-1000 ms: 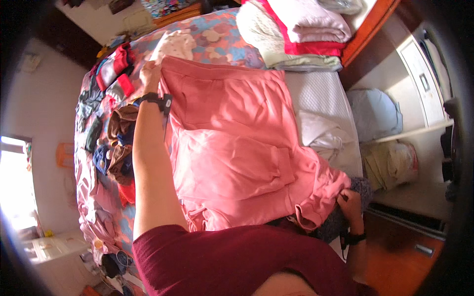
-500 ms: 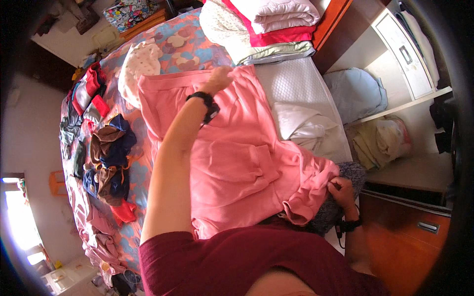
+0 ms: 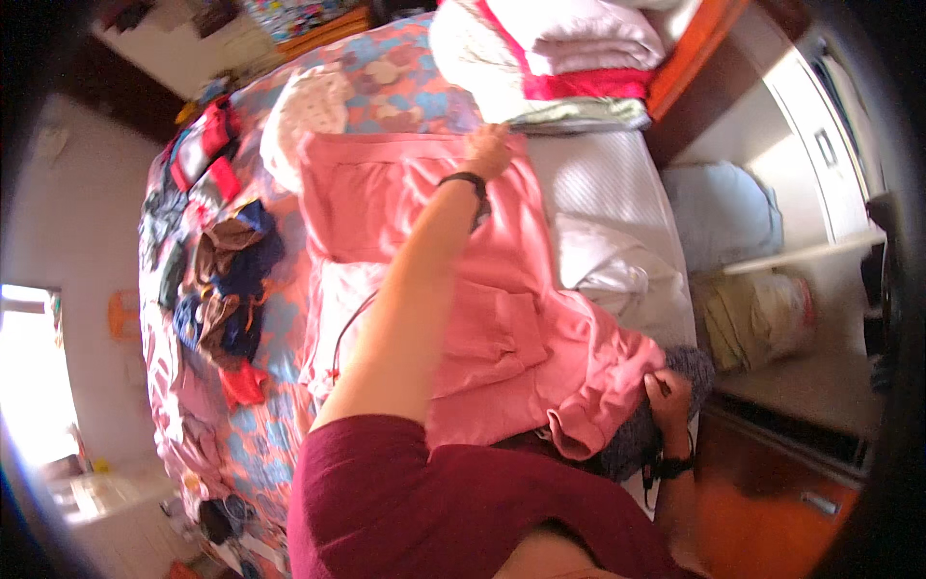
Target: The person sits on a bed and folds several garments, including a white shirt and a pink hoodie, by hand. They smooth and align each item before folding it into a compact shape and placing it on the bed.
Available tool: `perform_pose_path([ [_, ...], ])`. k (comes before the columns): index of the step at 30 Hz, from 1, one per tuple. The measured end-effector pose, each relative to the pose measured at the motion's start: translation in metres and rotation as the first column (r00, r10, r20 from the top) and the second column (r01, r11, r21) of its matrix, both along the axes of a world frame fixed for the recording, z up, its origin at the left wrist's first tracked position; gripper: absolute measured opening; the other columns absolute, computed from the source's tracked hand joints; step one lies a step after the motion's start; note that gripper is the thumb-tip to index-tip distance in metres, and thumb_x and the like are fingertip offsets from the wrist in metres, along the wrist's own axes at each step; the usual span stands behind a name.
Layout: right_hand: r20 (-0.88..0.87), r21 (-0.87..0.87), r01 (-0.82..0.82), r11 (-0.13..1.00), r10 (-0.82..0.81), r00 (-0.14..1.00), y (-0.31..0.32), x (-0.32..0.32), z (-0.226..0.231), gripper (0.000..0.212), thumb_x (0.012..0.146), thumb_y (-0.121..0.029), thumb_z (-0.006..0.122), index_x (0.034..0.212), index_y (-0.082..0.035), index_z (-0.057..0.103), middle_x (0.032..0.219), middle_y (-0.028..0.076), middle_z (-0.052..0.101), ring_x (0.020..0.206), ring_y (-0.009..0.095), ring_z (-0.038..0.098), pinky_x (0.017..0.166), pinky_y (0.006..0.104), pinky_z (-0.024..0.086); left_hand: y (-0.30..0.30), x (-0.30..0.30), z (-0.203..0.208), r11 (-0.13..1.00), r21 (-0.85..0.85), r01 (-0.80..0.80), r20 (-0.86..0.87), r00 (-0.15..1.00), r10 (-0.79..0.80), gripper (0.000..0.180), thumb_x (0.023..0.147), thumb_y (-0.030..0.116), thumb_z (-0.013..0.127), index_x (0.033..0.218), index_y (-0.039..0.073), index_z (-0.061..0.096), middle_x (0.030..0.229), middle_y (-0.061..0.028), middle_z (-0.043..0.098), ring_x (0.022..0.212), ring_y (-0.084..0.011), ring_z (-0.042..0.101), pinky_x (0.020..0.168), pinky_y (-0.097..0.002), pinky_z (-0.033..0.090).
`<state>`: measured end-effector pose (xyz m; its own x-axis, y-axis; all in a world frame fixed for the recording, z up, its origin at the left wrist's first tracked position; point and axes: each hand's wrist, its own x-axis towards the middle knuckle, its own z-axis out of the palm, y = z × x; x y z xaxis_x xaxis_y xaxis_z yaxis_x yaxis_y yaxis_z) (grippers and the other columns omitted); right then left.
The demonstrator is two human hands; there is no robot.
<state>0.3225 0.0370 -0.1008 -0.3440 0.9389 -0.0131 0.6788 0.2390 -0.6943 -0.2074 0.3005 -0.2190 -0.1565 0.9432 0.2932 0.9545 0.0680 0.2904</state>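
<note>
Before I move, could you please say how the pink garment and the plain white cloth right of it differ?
The pink garment is large and mostly spread out; the plain white cloth is smaller and crumpled. The left hand and right hand are at the pink garment; neither touches the plain white cloth. Both show creases.

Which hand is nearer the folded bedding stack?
Left: left hand sits just short of the bedding stack; right hand sits farther back, at the near end of the pink garment.
</note>
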Motion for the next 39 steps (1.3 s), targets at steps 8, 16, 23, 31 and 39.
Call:
perform_pose_path([
  [8, -0.057, 0.023, -0.017, 1.0, 0.019, 0.998, 0.0, 0.0, 0.002, 0.022, 0.088, -0.017, 0.071, 0.081, 0.002, 0.063, 0.067, 0.008, 0.057, 0.061, 0.016, 0.053, 0.057, 0.0334, 0.043, -0.006, 0.013, 0.036, 0.967, -0.255, -0.024, 0.092, 0.995, 0.049, 0.021, 0.085, 0.031, 0.063, 0.102, 0.022, 0.073, 0.12, -0.009, 0.065, 0.123, -0.0326, 0.054, 0.102, -0.0542, 0.038],
  [16, -0.037, 0.017, -0.011, 1.0, 0.012, 0.999, -0.002, -0.008, 0.013, 0.018, 0.091, -0.013, 0.069, 0.083, 0.003, 0.064, 0.068, 0.007, 0.057, 0.063, 0.012, 0.051, 0.058, 0.0314, 0.043, -0.018, 0.005, 0.038, 0.984, 0.085, 0.154, 0.494, 0.851, -0.177, 0.02, 0.088, 0.024, 0.057, 0.095, 0.005, 0.057, 0.087, -0.0234, 0.069, 0.086, -0.0433, 0.067, 0.072, -0.052, 0.051],
  [23, -0.066, 0.038, -0.025, 0.999, 0.028, 0.997, -0.003, -0.009, 0.014, 0.017, 0.09, -0.012, 0.069, 0.085, 0.003, 0.064, 0.068, 0.008, 0.057, 0.062, 0.015, 0.052, 0.058, 0.0324, 0.042, -0.064, -0.024, 0.053, 0.939, -0.105, 0.328, 0.854, 0.513, -0.084, 0.022, 0.08, 0.012, 0.078, 0.098, 0.001, 0.07, 0.091, -0.0148, 0.074, 0.08, -0.0223, 0.072, 0.073, -0.0347, 0.059],
  [31, -0.134, 0.067, -0.047, 0.997, 0.056, 0.989, -0.008, -0.01, 0.014, 0.016, 0.089, -0.012, 0.069, 0.087, 0.003, 0.066, 0.071, 0.007, 0.061, 0.062, 0.013, 0.054, 0.058, 0.0308, 0.044, -0.119, -0.018, 0.112, 0.931, 0.19, 0.312, 0.975, 0.05, -0.216, 0.021, 0.084, -0.005, 0.069, 0.103, 0.003, 0.068, 0.1, -0.0052, 0.072, 0.092, -0.0144, 0.069, 0.084, -0.0266, 0.056],
  [39, -0.183, -0.166, -0.037, 0.985, 0.006, 0.983, -0.008, -0.02, 0.029, 0.017, 0.092, -0.013, 0.068, 0.088, 0.003, 0.067, 0.071, 0.002, 0.062, 0.057, 0.008, 0.052, 0.055, 0.0275, 0.043, -0.155, -0.015, 0.169, 0.943, 0.248, 0.22, 0.85, 0.417, -0.321, 0.021, 0.082, -0.008, 0.064, 0.102, -0.001, 0.063, 0.099, -0.0098, 0.072, 0.093, -0.0186, 0.07, 0.083, -0.0309, 0.057],
])
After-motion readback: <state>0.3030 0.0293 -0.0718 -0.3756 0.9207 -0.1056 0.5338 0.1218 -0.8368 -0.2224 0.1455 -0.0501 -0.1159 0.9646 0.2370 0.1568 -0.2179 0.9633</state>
